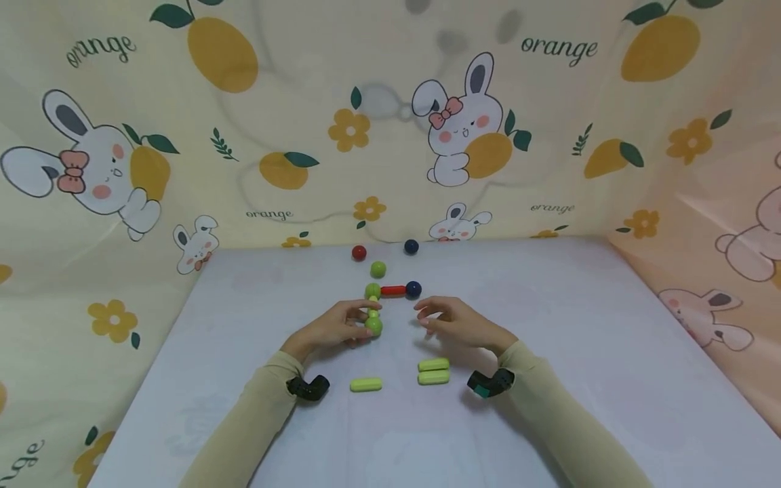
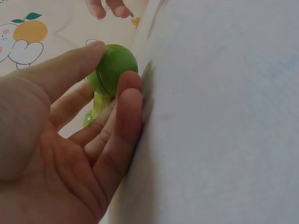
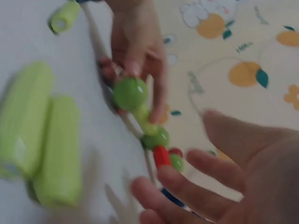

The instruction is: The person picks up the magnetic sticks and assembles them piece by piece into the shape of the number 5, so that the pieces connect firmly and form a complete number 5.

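Observation:
My left hand pinches the near green ball of a small ball-and-stick build between thumb and fingers. From that ball a yellow-green stick runs away from me to a second green ball. A red stick extends right from there and ends at a dark blue ball. In the left wrist view the held green ball sits at the fingertips, close beside the table. My right hand hovers just right of the build, fingers loosely bent, holding nothing.
Beyond the build lie a loose red ball, a green ball and a dark blue ball. Nearer me are a single yellow-green stick and a side-by-side pair of sticks. A printed cloth backdrop borders the white table.

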Demonstrator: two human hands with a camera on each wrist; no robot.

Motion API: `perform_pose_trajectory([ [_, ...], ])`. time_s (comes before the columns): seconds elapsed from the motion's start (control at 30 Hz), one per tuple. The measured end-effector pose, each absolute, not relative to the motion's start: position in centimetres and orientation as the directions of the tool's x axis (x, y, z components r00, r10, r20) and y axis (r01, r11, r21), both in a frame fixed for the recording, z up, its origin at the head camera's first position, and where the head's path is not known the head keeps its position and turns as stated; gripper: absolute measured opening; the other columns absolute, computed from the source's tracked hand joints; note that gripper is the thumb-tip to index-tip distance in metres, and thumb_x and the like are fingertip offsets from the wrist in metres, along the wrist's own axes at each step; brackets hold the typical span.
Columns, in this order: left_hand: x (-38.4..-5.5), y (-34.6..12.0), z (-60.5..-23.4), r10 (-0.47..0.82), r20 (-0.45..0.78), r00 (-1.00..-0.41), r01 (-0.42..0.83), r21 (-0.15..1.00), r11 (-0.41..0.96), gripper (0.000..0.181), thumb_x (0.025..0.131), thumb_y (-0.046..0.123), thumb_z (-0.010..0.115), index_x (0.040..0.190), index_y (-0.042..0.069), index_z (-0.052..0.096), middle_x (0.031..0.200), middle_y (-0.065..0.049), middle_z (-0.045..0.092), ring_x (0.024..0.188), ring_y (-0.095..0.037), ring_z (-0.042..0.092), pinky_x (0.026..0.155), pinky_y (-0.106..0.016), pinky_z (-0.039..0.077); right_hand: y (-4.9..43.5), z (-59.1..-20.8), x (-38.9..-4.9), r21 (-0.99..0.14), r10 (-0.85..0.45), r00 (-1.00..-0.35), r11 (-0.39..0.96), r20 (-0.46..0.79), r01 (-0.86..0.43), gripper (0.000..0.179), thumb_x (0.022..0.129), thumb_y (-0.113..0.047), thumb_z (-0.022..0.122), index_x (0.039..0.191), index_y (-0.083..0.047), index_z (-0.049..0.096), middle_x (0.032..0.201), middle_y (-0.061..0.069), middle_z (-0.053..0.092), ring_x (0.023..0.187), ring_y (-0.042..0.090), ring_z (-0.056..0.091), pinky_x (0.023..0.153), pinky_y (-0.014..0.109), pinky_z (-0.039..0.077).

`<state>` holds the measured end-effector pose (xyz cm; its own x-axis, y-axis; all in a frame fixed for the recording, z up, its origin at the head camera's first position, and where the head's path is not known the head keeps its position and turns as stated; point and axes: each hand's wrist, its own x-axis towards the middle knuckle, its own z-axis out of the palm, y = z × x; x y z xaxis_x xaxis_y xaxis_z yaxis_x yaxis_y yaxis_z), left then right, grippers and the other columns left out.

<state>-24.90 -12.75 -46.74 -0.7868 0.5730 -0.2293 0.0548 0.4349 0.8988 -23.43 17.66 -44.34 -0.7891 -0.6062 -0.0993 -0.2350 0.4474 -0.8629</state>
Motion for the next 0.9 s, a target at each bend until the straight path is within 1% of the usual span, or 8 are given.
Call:
perform_pose_trajectory([
  [0.1, -24.9, -13.0, -46.7, 0.580, -0.216, -0.786, 0.066, 0.902, 0.426, 0.056, 0.095, 0.014, 0.070, 0.147, 0.011, 0.050, 0.123, -0.019, 0.061, 0.079, -0.016, 0.062, 0.068, -0.029, 0.055, 18.4, -44.3, -23.8, -0.848, -0.637, -0.759, 0.470, -0.135, -0.243, 0.043, 0.103, -0.020, 0.059, 0.140, -0.001, 0.053, 0.136, 0.023, 0.061, 0.104, 0.028, 0.070, 0.103, 0.051, 0.051],
  [0.17, -25.0, -13.0, -46.7, 0.587, -0.213, -0.781, 0.071, 0.903, 0.423, 0.056, 0.095, 0.014, 0.070, 0.147, 0.011, 0.050, 0.123, -0.020, 0.061, 0.079, -0.016, 0.063, 0.068, -0.029, 0.055, 18.7, -44.5, -23.8, -0.838, -0.641, -0.750, 0.491, -0.163, -0.238, 0.043, 0.102, -0.020, 0.061, 0.141, -0.003, 0.053, 0.136, 0.020, 0.062, 0.112, 0.029, 0.068, 0.106, 0.054, 0.048],
  [0.23, -25.1, -13.0, -46.8, 0.594, -0.214, -0.775, 0.073, 0.904, 0.421, 0.056, 0.095, 0.014, 0.070, 0.147, 0.011, 0.050, 0.124, -0.020, 0.062, 0.080, -0.016, 0.063, 0.068, -0.029, 0.055, 19.1, -44.7, -23.5, -0.825, -0.641, -0.744, 0.514, -0.188, -0.235, 0.044, 0.100, -0.020, 0.064, 0.141, -0.005, 0.054, 0.135, 0.018, 0.063, 0.115, 0.028, 0.066, 0.106, 0.053, 0.049],
  [0.3, -25.1, -12.9, -46.9, 0.597, -0.220, -0.771, 0.069, 0.904, 0.422, 0.056, 0.095, 0.015, 0.070, 0.148, 0.012, 0.049, 0.124, -0.020, 0.062, 0.080, -0.016, 0.064, 0.068, -0.029, 0.056, 19.5, -45.0, -23.2, -0.815, -0.649, -0.734, 0.526, -0.200, -0.244, 0.045, 0.099, -0.020, 0.066, 0.140, -0.006, 0.054, 0.131, 0.016, 0.065, 0.111, 0.026, 0.066, 0.102, 0.047, 0.052],
  [0.37, -25.2, -12.9, -46.9, 0.590, -0.228, -0.775, 0.058, 0.903, 0.425, 0.057, 0.095, 0.015, 0.071, 0.147, 0.013, 0.050, 0.124, -0.019, 0.062, 0.080, -0.016, 0.064, 0.068, -0.029, 0.056, 19.8, -45.1, -22.9, -0.810, -0.666, -0.714, 0.531, -0.217, -0.249, 0.045, 0.097, -0.018, 0.068, 0.140, -0.007, 0.056, 0.125, 0.014, 0.067, 0.103, 0.023, 0.066, 0.096, 0.040, 0.053],
  [0.53, -25.1, -13.1, -47.0, 0.572, -0.242, -0.784, 0.036, 0.901, 0.431, 0.057, 0.094, 0.015, 0.071, 0.147, 0.015, 0.050, 0.124, -0.018, 0.061, 0.080, -0.016, 0.064, 0.068, -0.029, 0.056, 20.0, -44.8, -22.1, -0.797, -0.703, -0.654, 0.549, -0.278, -0.250, 0.048, 0.090, -0.015, 0.075, 0.136, -0.012, 0.060, 0.112, 0.007, 0.068, 0.083, 0.017, 0.058, 0.078, 0.026, 0.047],
  [0.67, -25.0, -13.3, -47.1, 0.570, -0.250, -0.783, 0.025, 0.902, 0.430, 0.057, 0.094, 0.015, 0.071, 0.148, 0.016, 0.050, 0.125, -0.019, 0.062, 0.080, -0.017, 0.064, 0.068, -0.029, 0.055, 19.9, -44.6, -21.8, -0.793, -0.727, -0.620, 0.549, -0.296, -0.264, 0.045, 0.088, -0.014, 0.078, 0.131, -0.012, 0.065, 0.108, 0.005, 0.069, 0.075, 0.015, 0.053, 0.071, 0.023, 0.044],
  [0.9, -25.1, -13.2, -47.2, 0.584, -0.236, -0.777, 0.019, 0.918, 0.397, 0.057, 0.095, 0.014, 0.070, 0.148, 0.015, 0.050, 0.127, -0.018, 0.061, 0.081, -0.017, 0.064, 0.070, -0.029, 0.055, 19.6, -44.4, -21.5, -0.774, -0.730, -0.610, 0.565, -0.309, -0.285, 0.035, 0.087, -0.013, 0.079, 0.121, -0.017, 0.072, 0.102, -0.001, 0.067, 0.070, 0.012, 0.049, 0.066, 0.022, 0.041],
])
